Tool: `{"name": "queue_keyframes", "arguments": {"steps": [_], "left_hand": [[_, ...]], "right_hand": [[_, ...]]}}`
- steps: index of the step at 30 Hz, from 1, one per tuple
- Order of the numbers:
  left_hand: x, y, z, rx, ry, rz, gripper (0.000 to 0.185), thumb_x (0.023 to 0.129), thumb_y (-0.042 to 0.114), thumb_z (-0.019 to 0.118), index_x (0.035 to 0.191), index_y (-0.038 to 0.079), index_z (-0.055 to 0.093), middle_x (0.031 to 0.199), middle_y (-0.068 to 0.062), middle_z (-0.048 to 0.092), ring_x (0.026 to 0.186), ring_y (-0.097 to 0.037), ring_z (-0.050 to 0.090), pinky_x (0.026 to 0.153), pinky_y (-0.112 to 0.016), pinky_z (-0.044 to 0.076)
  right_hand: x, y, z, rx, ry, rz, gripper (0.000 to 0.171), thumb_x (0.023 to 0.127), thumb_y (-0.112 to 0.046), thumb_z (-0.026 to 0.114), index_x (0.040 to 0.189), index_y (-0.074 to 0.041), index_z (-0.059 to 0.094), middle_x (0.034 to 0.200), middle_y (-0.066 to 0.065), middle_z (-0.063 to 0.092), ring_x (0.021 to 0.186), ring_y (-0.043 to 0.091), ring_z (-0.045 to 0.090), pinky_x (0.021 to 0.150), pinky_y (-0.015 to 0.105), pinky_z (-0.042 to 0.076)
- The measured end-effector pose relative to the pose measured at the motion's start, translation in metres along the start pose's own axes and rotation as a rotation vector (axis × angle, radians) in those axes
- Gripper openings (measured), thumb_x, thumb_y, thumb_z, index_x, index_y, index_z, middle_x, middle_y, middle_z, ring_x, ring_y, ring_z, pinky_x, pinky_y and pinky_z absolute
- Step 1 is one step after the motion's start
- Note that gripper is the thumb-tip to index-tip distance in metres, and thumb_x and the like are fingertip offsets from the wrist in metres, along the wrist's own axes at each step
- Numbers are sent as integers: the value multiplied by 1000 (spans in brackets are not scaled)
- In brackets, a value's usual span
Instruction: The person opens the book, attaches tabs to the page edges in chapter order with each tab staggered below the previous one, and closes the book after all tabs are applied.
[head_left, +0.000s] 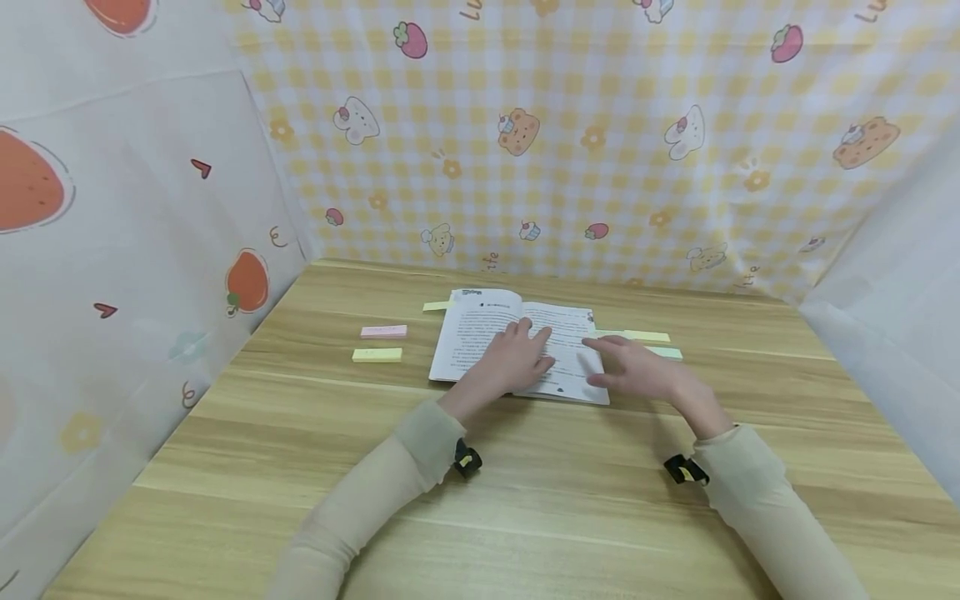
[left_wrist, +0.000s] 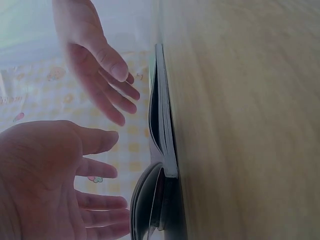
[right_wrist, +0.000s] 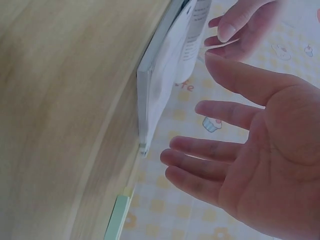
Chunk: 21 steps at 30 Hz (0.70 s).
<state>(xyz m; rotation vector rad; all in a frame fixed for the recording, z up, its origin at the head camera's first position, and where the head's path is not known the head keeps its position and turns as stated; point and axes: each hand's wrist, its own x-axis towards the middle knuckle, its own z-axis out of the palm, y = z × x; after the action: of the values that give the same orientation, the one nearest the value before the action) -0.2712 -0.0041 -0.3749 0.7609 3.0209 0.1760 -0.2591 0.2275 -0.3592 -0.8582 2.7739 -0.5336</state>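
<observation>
An open book (head_left: 487,325) with printed pages lies on the table, its left page bowed up near the spine. Over its middle and right page my left hand (head_left: 517,357) spreads its fingers; whether they touch the paper I cannot tell. My right hand (head_left: 637,368) hovers at the book's right edge, fingers extended and holding nothing. In the left wrist view the left palm (left_wrist: 45,175) faces the book, fingers apart. The right wrist view shows the right hand (right_wrist: 270,150) clear of the page block (right_wrist: 155,95), with straight fingers.
Left of the book lie a pink sticky-note pad (head_left: 383,332) and a yellow one (head_left: 377,355). A yellow strip (head_left: 435,306) pokes out at its upper left. Yellow (head_left: 648,337) and green (head_left: 667,353) pads lie right, near the right hand. Patterned cloth (head_left: 555,192) hangs behind.
</observation>
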Motion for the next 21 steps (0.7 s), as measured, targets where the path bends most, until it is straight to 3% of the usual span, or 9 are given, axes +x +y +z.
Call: {"name": "queue_keyframes", "arguments": {"steps": [8, 16, 21], "left_hand": [[-10, -6, -2, -26, -1, 6, 55, 106, 40, 48, 153, 12, 42, 144, -21, 46, 129, -35, 48, 103, -47, 47], [-18, -10, -2, -41, -1, 3, 56, 106, 39, 49, 154, 11, 41, 147, -24, 42, 133, -38, 45, 104, -50, 45], [-20, -14, 2, -25, -3, 14, 56, 106, 40, 48, 154, 11, 41, 148, -25, 41, 135, -39, 43, 106, -51, 43]], "right_hand": [[2, 0, 5, -14, -64, 37, 71, 98, -33, 68, 152, 3, 39, 152, 38, 32, 139, 54, 31, 109, 67, 31], [1, 3, 9, -49, -68, 3, 73, 95, -33, 71, 150, 5, 41, 146, 35, 42, 124, 46, 52, 104, 62, 41], [2, 5, 11, -52, -82, 8, 75, 94, -33, 73, 151, 4, 40, 149, 35, 39, 132, 49, 45, 107, 63, 38]]}}
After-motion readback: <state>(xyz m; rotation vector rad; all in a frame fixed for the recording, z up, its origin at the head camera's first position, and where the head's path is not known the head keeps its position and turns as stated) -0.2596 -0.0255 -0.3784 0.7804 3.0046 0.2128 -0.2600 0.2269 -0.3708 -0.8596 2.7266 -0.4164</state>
